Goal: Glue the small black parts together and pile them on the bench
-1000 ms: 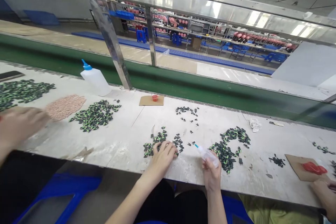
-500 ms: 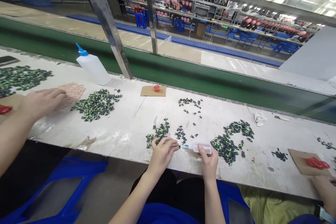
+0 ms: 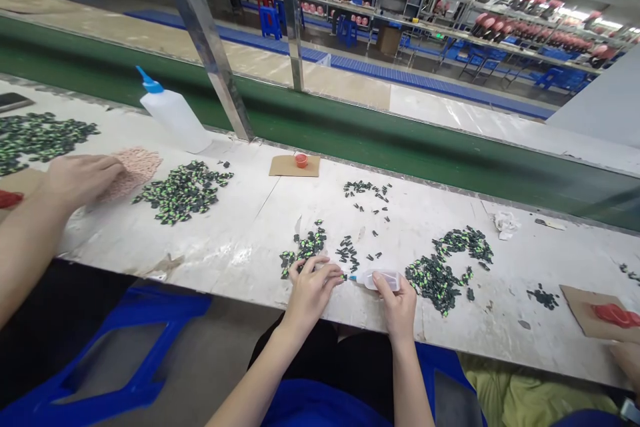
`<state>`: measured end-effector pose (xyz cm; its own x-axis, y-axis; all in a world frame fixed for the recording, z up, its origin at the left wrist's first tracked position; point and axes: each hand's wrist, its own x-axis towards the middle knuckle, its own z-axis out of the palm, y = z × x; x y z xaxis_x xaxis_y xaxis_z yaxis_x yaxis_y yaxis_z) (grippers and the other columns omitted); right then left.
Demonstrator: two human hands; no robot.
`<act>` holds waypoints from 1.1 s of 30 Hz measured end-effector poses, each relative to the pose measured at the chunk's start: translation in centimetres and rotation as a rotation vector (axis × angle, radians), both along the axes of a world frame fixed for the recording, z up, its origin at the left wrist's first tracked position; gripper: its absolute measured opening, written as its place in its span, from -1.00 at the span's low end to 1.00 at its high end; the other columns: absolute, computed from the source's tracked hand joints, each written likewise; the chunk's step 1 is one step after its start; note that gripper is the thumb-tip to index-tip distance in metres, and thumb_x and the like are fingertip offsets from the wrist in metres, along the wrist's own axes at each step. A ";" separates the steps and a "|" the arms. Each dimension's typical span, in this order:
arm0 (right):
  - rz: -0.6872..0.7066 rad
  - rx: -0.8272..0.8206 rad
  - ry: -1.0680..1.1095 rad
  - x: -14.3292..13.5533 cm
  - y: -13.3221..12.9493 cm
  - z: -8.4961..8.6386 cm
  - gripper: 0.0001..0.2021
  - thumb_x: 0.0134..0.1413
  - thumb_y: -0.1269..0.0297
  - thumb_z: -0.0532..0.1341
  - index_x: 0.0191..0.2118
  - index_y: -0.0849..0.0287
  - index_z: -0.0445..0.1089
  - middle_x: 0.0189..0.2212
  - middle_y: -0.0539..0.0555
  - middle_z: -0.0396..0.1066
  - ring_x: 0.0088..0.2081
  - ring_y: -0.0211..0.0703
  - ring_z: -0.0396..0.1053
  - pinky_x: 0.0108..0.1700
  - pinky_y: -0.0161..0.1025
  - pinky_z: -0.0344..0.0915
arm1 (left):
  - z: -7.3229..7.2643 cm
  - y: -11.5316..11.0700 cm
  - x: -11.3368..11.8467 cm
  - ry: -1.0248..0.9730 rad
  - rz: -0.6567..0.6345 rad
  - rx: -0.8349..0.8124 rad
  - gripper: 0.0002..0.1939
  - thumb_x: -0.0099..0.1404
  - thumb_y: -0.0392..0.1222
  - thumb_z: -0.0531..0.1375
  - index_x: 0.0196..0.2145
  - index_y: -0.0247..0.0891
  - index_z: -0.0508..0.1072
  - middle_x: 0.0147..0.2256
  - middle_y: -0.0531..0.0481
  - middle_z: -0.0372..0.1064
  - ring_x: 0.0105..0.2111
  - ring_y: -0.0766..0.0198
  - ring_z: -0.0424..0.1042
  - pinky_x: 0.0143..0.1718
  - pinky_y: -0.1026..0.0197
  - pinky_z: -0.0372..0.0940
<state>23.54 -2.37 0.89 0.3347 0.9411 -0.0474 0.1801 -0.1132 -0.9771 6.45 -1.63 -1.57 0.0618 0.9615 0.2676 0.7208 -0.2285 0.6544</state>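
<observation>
My left hand (image 3: 313, 287) is closed in a pinch on a small black-and-green part (image 3: 345, 277), close to the table's front edge. My right hand (image 3: 397, 303) grips a small translucent squeeze bottle (image 3: 376, 279), lying sideways with its blue tip (image 3: 353, 278) pointing left at that part. Whether tip and part touch, I cannot tell. Beside my left hand lies a pile of black-and-green parts (image 3: 311, 243). Plain black pieces (image 3: 347, 251) are scattered just beyond the bottle. Right of my right hand spreads a larger black-and-green pile (image 3: 434, 283).
A large white bottle with a blue nozzle (image 3: 175, 119) stands at the back left. A co-worker's hand (image 3: 83, 180) rests at pinkish pieces (image 3: 137, 170). Cardboard (image 3: 280, 166) holds a small red container (image 3: 301, 160). A metal post (image 3: 210, 47) rises at the table's back edge.
The view has tilted slightly, shifting the scene. My hands keep nearly the same pose, the bottle tip still facing the part. The co-worker's hand at right has slid mostly out of view.
</observation>
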 end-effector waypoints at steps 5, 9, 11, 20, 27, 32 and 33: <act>0.003 0.006 0.006 -0.1 -0.1 0.2 -0.68 -0.13 0.02 0.30 -0.55 0.24 0.46 -0.63 0.02 0.40 -0.56 -0.22 0.25 -0.49 -0.29 0.21 | 0.0 0.0 -0.1 0.010 -0.007 0.052 -0.92 0.22 -0.30 0.27 -0.36 -0.12 0.49 -0.35 0.06 0.60 -0.11 0.10 0.46 0.00 -0.01 0.02; -0.009 0.007 0.010 -0.1 0.0 0.1 -0.67 -0.14 0.02 0.30 -0.57 0.24 0.44 -0.65 0.00 0.36 -0.57 -0.25 0.22 -0.51 -0.31 0.19 | 0.0 0.1 0.1 -0.002 0.019 0.087 -0.88 0.19 -0.34 0.28 -0.38 -0.13 0.48 -0.39 0.08 0.59 -0.14 0.11 0.48 -0.02 0.00 0.03; -0.023 0.006 0.011 -0.2 0.0 0.1 -0.67 -0.15 0.03 0.31 -0.58 0.23 0.41 -0.66 -0.01 0.33 -0.58 -0.26 0.20 -0.51 -0.31 0.18 | 0.0 0.1 0.1 -0.009 0.022 0.087 -0.87 0.18 -0.35 0.28 -0.40 -0.12 0.48 -0.39 0.08 0.59 -0.15 0.11 0.48 -0.02 0.00 0.03; -0.062 0.013 0.003 -0.3 0.0 0.4 -0.67 -0.17 0.03 0.28 -0.62 0.21 0.36 -0.70 -0.05 0.25 -0.60 -0.27 0.16 -0.53 -0.31 0.16 | 0.2 0.3 0.1 -0.043 0.009 0.013 -0.87 0.15 -0.35 0.30 -0.42 -0.11 0.48 -0.42 0.07 0.59 -0.13 0.05 0.47 0.01 -0.07 0.00; -0.034 0.017 0.013 -0.2 0.0 0.4 -0.69 -0.18 0.04 0.29 -0.61 0.22 0.40 -0.69 -0.03 0.29 -0.60 -0.27 0.17 -0.53 -0.31 0.16 | 0.3 0.5 0.0 -0.051 0.012 0.023 -0.85 0.14 -0.37 0.31 -0.43 -0.11 0.48 -0.43 0.08 0.59 -0.15 0.05 0.47 0.00 -0.07 0.01; -0.015 0.022 -0.008 -0.2 0.1 0.2 -0.69 -0.16 0.04 0.29 -0.60 0.22 0.41 -0.68 -0.03 0.30 -0.60 -0.27 0.17 -0.53 -0.32 0.14 | 0.2 0.4 0.0 -0.048 0.006 0.021 -0.85 0.14 -0.37 0.31 -0.42 -0.11 0.48 -0.44 0.09 0.59 -0.14 0.06 0.47 0.01 -0.07 0.00; -0.018 0.023 -0.009 -0.2 0.1 0.2 -0.68 -0.15 0.04 0.29 -0.61 0.22 0.40 -0.69 -0.04 0.29 -0.60 -0.27 0.16 -0.54 -0.32 0.13 | 0.3 0.4 0.0 -0.046 0.006 0.020 -0.85 0.14 -0.37 0.31 -0.42 -0.12 0.48 -0.43 0.08 0.59 -0.14 0.06 0.47 0.01 -0.07 0.00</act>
